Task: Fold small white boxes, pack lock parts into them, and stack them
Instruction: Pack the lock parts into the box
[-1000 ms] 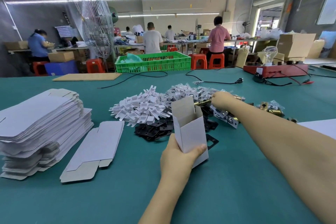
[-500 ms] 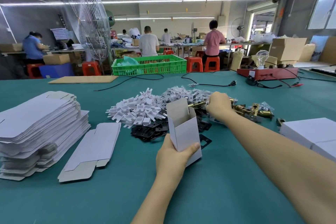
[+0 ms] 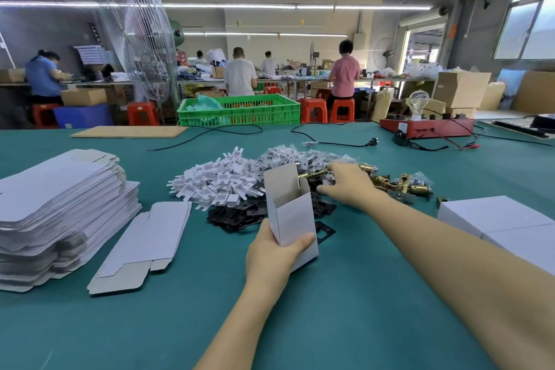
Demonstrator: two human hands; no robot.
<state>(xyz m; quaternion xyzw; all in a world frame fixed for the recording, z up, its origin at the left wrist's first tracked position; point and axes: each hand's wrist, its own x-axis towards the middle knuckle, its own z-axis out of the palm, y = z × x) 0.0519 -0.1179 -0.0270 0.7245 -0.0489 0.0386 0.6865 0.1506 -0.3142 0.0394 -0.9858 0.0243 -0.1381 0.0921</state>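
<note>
1. Green table (image 3: 330, 309) is lying under both hands; workers are sitting at benches well beyond.
2. No writing is readable.
3. Left hand (image 3: 273, 252) is gripping an upright open white box (image 3: 289, 213).
4. Right hand (image 3: 348, 186), fingers curled, is holding a brass lock part (image 3: 312, 174) just beyond the box mouth.
5. Flat box blanks (image 3: 60, 207) are lying left of the left hand.

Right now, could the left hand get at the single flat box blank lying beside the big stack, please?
Probably not yet: the left hand grips the open box; nothing covers the flat blank.
</note>
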